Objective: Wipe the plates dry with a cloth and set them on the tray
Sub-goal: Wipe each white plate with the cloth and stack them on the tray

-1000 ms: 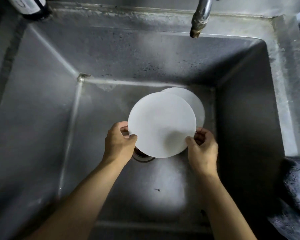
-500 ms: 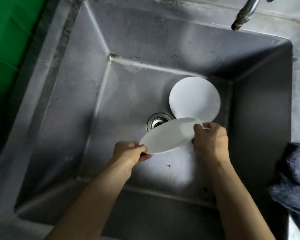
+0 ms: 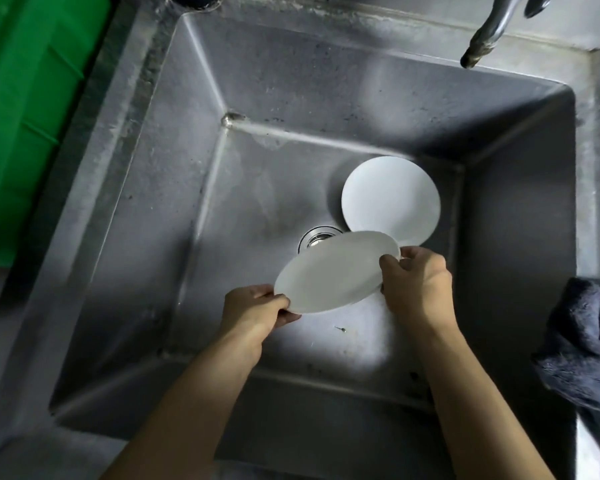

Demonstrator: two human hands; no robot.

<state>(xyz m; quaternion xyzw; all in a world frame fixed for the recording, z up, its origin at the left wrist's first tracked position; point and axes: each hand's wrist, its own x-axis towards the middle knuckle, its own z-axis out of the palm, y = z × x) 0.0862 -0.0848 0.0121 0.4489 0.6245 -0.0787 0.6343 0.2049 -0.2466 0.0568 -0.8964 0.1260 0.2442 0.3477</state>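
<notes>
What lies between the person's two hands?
In the head view, the white plate, tilted, gripped at opposite rims by left hand and right hand.

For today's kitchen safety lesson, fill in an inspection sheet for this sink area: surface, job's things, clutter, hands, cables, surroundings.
Surface: steel sink, stained and spotted, drain partly hidden by the held plate.
Job's things: held plate tilted above the sink floor; second plate in the sink's far right corner; dark cloth draped over the right rim.
Clutter: a small speck on the sink floor.
Hands: left hand and right hand each grip an edge of the held plate.
Cables: nothing seen.
Surroundings: tap spout above the far rim; green container at the left; its use is unclear.
</notes>
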